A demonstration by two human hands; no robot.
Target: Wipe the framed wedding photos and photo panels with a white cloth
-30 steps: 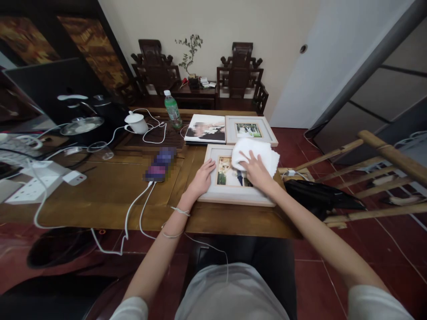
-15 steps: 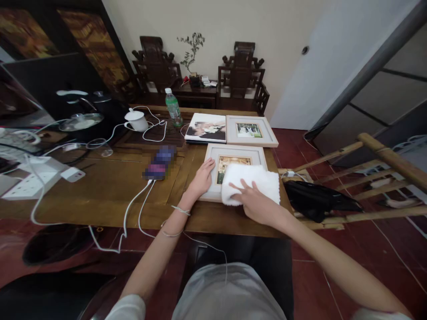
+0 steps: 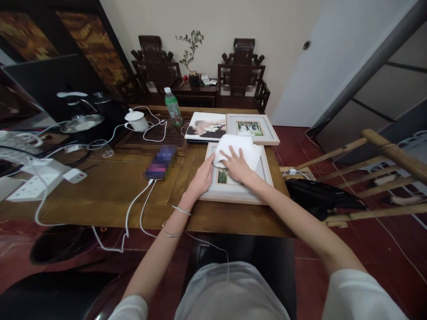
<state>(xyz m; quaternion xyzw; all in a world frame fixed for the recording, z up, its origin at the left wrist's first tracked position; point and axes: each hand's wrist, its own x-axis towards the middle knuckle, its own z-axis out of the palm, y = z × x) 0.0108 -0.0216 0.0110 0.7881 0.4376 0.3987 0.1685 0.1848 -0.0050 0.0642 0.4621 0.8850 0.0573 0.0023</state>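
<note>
A picture frame with a pale wood border lies flat near the table's front right. My right hand presses a folded white cloth against the frame's upper part, fingers spread flat on top. The cloth and hand cover most of the picture; a small green patch shows below. Against the frame's left edge rests my left hand, with its fingers stretched out. Just behind stand a second picture frame and a white-covered photo album, side by side.
A phone with charging cables lies to the left on the wooden table. Farther left are a lidded white cup, a power strip and a pot. A green-labelled bottle stands behind.
My right hand has moved the white cloth up and left, from the frame's lower right to its upper part. My left hand stays at the frame's left edge, its fingers shifted slightly.
</note>
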